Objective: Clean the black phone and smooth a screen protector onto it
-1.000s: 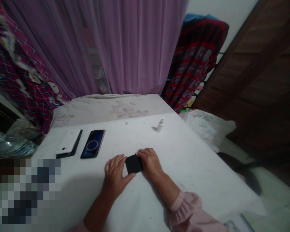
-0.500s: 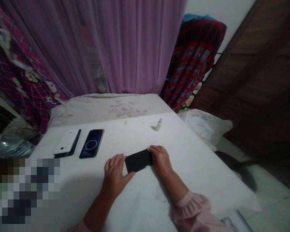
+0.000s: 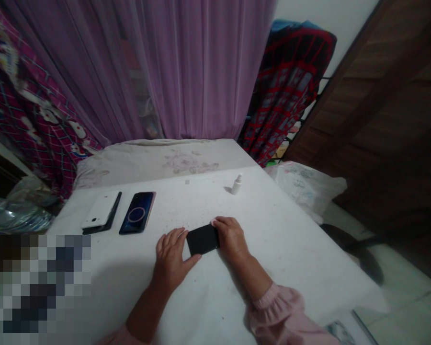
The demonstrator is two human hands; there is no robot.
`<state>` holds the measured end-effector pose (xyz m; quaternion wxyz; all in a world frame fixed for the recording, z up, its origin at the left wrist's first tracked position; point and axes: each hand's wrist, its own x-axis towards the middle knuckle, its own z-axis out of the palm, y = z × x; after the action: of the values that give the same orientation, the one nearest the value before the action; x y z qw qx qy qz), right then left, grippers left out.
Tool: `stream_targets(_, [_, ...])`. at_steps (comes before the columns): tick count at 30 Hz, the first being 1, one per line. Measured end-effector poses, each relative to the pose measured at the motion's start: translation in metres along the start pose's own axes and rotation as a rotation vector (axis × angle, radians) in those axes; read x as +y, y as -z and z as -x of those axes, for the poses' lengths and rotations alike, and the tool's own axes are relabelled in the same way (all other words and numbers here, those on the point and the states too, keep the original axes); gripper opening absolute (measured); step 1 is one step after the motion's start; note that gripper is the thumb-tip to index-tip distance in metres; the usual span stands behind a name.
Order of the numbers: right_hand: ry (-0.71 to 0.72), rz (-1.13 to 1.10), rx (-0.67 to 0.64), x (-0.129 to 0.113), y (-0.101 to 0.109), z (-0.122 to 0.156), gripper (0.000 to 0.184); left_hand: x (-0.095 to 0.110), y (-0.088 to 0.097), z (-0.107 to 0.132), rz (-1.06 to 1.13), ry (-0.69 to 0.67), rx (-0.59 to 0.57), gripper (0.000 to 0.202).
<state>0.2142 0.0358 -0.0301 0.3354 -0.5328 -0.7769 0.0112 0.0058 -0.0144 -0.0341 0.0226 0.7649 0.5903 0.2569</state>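
A black phone (image 3: pixel 202 239) lies flat on the white table (image 3: pixel 294 249), between my two hands. My left hand (image 3: pixel 170 261) brackets its left end, thumb on the near edge and fingers at the far edge. My right hand (image 3: pixel 230 235) lies palm down over the phone's right part, fingers together and pressed onto it. Whatever may be under that palm is hidden.
A white phone (image 3: pixel 101 209) on a dark one and a dark phone with a ring on its screen (image 3: pixel 138 212) lie at the table's left. A small white bottle (image 3: pixel 237 183) stands at the back. A white bag (image 3: pixel 305 184) sits right of the table, purple curtains behind.
My right hand slid right along the black phone, uncovering most of it, then came back left and covers its right part again. My left hand stayed put.
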Motion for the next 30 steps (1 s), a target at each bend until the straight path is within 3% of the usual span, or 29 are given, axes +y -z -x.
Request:
stream_targets(3, [-0.04,0.026,0.016,0.001,0.001,-0.002,0.026,-0.002,0.0,0.0,0.015,0.004,-0.029,0.057])
stream_targets(10, [0.055,-0.011,-0.145,-0.057,-0.012,-0.007,0.02,-0.009,-0.003,0.0,0.035,-0.023,-0.068,0.063])
stream_targets(13, [0.097,-0.032,-0.165,-0.069,-0.012,-0.007,0.02,-0.009,-0.004,0.0,0.035,-0.004,-0.055,0.06])
stream_targets(16, [0.117,-0.043,-0.166,-0.065,-0.01,-0.005,0.02,-0.009,-0.004,0.0,0.045,-0.001,-0.04,0.058])
stream_targets(19, [0.089,-0.03,-0.144,-0.044,-0.004,-0.002,0.018,-0.009,-0.003,0.0,0.054,0.001,-0.038,0.057])
stream_targets(23, [-0.073,0.019,-0.039,-0.004,0.009,0.005,0.022,-0.007,-0.001,0.0,0.06,0.006,-0.046,0.058])
stream_targets(25, [-0.151,0.017,0.008,0.005,0.013,0.008,0.025,-0.006,-0.001,-0.001,0.062,0.008,-0.05,0.058])
stream_targets(27, [-0.177,-0.01,0.018,-0.001,0.013,0.01,0.025,-0.006,0.0,-0.001,0.06,0.011,-0.048,0.057])
stream_targets(30, [-0.123,-0.149,-0.048,-0.028,0.011,0.013,0.025,-0.005,0.0,-0.001,0.051,0.009,-0.044,0.057])
